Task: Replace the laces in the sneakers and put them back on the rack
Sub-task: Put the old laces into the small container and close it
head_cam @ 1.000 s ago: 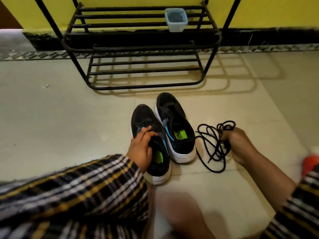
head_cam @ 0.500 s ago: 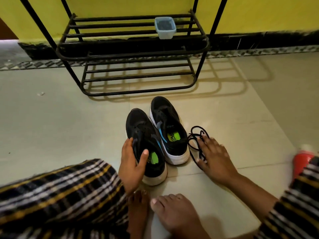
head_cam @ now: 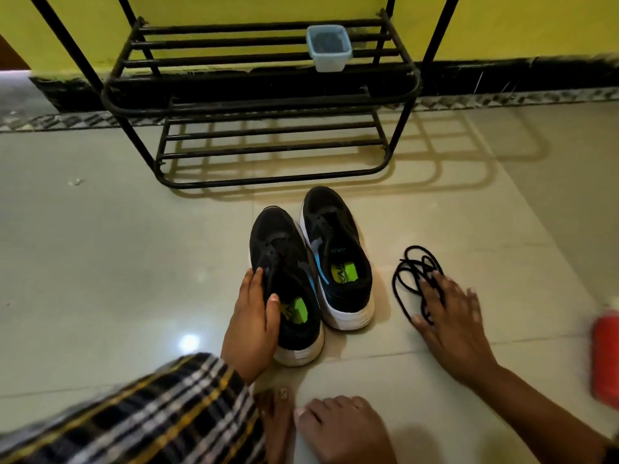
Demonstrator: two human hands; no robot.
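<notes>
1. Two black sneakers with white soles stand side by side on the tiled floor [head_cam: 100, 262], toes toward the rack [head_cam: 261, 95], heels toward the person.
2. The left sneaker [head_cam: 288, 279] sits a little nearer the person than the right sneaker [head_cam: 338, 256]; their inner sides touch or nearly touch. Both show green insoles, and no laces can be made out in the eyelets.
3. The left hand [head_cam: 251, 323] holds the left sneaker from its outer side: fingers run along the upper, the thumb hooks over the collar into the opening. The grip is clamped on that shoe.
4. A black lace [head_cam: 407, 283] lies in loose loops on the floor, near the right sneaker but apart from it.
5. The right hand [head_cam: 452, 323] lies flat, palm down, with spread straight fingers pressing on the near part of the lace. Its grip is apart, not curled round anything; the hand is slightly blurred.
6. The black metal rack stands against the yellow wall, just beyond the toes. A small pale blue tub [head_cam: 330, 46] sits on its upper shelf, toward the right.
7. Two bare feet [head_cam: 335, 426] rest on the floor near the bottom edge, beside a plaid sleeve [head_cam: 134, 413].
8. A red thing [head_cam: 604, 356], blurred, lies at the right edge.
</notes>
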